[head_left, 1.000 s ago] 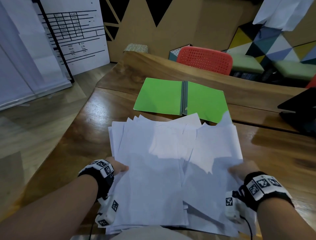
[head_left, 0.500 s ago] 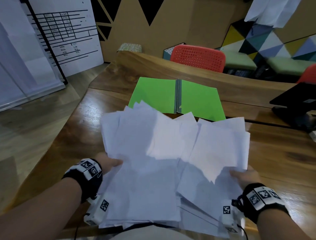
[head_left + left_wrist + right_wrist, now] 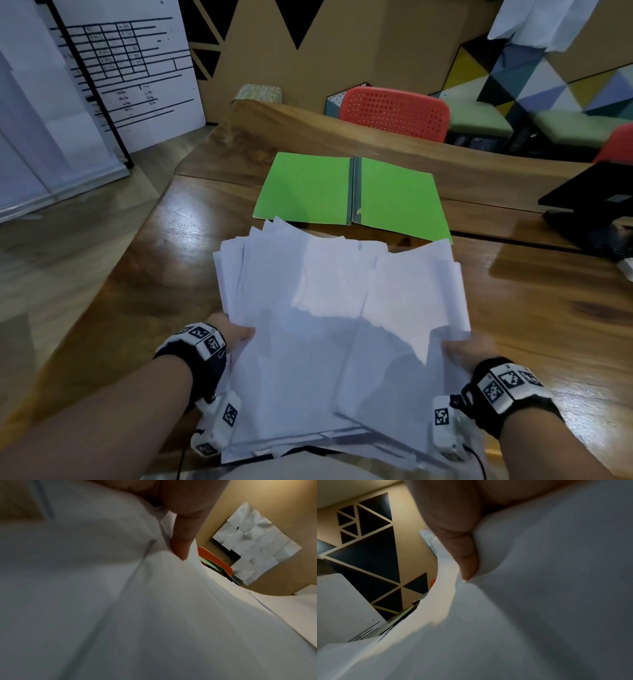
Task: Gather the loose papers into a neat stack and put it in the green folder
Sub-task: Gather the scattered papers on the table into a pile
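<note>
An uneven bundle of white papers [image 3: 335,318] is held up over the near part of the wooden table [image 3: 534,308]. My left hand [image 3: 233,334] grips its left edge and my right hand [image 3: 462,351] grips its right edge. The sheets are fanned, with corners sticking out at the far side. In the left wrist view the thumb [image 3: 181,538] presses on the papers [image 3: 120,601]. The right wrist view shows a thumb [image 3: 464,550] on the papers [image 3: 539,601] too. The green folder [image 3: 349,195] lies open and flat on the table just beyond the bundle.
A black device [image 3: 589,205] sits at the table's right edge. Red chairs [image 3: 394,113] stand behind the far edge. A white board [image 3: 126,72] leans at the left, beyond the table's left edge and wooden floor [image 3: 68,246].
The bundle was lifted off the table and tilted between both hands, then drawn slightly closer together; the hands keep their grips on its side edges.
</note>
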